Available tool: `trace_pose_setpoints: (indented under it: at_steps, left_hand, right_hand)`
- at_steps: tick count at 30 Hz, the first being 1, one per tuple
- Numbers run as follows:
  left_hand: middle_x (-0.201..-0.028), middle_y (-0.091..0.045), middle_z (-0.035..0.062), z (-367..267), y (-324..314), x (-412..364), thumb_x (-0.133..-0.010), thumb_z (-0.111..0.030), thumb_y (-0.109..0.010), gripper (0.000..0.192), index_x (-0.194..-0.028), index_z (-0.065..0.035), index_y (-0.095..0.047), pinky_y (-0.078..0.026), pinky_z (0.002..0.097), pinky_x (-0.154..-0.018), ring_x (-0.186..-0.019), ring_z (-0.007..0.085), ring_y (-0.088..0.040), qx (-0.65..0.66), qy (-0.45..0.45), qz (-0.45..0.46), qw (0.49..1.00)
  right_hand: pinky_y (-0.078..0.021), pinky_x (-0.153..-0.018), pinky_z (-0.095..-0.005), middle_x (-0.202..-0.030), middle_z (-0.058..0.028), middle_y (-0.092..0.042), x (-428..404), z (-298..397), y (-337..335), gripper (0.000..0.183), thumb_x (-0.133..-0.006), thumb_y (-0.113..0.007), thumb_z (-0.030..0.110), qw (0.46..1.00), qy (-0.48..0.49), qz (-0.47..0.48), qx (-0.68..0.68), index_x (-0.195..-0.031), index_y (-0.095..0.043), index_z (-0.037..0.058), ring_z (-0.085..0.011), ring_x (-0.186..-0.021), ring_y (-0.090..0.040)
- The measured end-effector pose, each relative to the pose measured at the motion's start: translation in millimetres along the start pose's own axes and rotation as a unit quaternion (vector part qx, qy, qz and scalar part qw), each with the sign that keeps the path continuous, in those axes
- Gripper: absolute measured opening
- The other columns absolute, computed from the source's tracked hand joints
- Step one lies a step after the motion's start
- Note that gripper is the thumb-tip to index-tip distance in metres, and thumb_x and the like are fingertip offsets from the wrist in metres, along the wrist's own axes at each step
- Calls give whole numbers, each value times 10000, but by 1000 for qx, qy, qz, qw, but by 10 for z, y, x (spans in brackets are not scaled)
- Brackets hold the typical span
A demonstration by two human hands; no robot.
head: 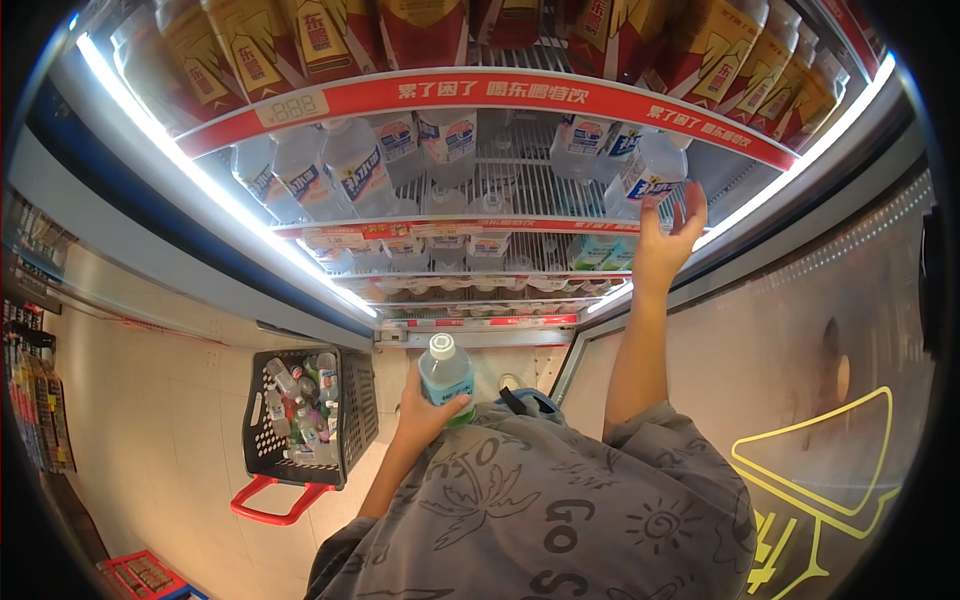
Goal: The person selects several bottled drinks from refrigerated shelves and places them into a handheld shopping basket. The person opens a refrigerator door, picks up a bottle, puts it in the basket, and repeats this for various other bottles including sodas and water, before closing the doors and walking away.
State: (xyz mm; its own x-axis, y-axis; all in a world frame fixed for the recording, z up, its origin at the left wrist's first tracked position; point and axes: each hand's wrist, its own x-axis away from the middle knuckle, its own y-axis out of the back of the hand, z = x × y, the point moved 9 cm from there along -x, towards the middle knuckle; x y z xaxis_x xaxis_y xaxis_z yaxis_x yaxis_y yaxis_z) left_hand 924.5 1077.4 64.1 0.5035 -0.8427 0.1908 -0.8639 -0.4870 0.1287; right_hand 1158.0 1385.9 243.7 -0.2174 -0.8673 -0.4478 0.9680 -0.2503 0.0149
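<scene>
In my left hand (427, 412) is an upright plastic drink bottle (448, 379) with a white cap and a blue-green label, held in front of my shirt. My right hand (675, 229) is raised at the right side of the open drinks cooler, fingers spread and curled upward. Its fingertips are close to a clear bottle with a blue and white label (649, 176) at the shelf's front; whether they touch it I cannot tell. More clear bottles (356, 169) stand at the left of that shelf.
A black shopping basket with a red handle (281, 502) stands on the floor at left, holding several bottles. Yellow-labelled bottles (322, 37) fill the upper shelf behind a red price strip (525, 90). The cooler's glass door (787, 360) stands open at right. Lit strips edge the cooler.
</scene>
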Motion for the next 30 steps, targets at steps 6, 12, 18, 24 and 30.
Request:
trace_pose_setpoints:
  at_steps: [6, 12, 18, 24, 30]
  left_hand:
    - [-1166, -578, 135, 97, 311, 244, -710, -150, -803, 756, -1332, -5, -399, -471, 357, -942, -1077, 230, -585, 84, 22, -58, 995]
    - [-1122, -608, 142, 281, 536, 301, -735, -192, -783, 699, -1301, -3, -419, -505, 370, -898, -1020, 240, -626, 171, 3, -88, 981]
    - [-1103, -612, 147, 68, 539, 211, -743, -358, -813, 766, -1294, 0, -421, -525, 373, -869, -1010, 252, -640, 277, -45, -89, 956]
    - [-1124, -589, 146, -216, 525, 161, -731, -399, -821, 817, -1297, 26, -413, -530, 425, -907, -1020, 269, -634, 345, -94, -63, 932]
    - [-1135, -583, 156, -191, 672, 334, -736, -362, -812, 786, -1300, 15, -415, -527, 443, -918, -1041, 300, -630, 370, -109, -87, 919]
  right_hand:
    - [-316, -1105, -427, -1417, -163, -370, 2, -93, 117, 612, -876, -678, 155, 998, 57, -4, 32, -1391, -376, 18, -317, -1324, -367]
    - [-350, -1090, -401, -1331, -134, -450, 54, 414, 10, 491, -870, -613, 24, 985, 155, 36, -62, -1327, -436, 3, -247, -1248, -455]
    - [-412, -1010, -376, -1232, -134, -529, 158, 1415, -684, 465, -820, -633, 11, 934, 282, 146, -161, -1267, -503, -3, -237, -1162, -522]
    - [-408, -992, -434, -1268, -238, -476, 149, 2338, -1579, 644, -805, -705, 204, 914, 365, 172, -49, -1336, -422, -28, -375, -1167, -496]
    - [-409, -996, -484, -1250, -320, -437, 115, 2524, -1977, 975, -749, -787, 423, 941, 276, 196, 22, -1429, -256, -32, -443, -1181, -475]
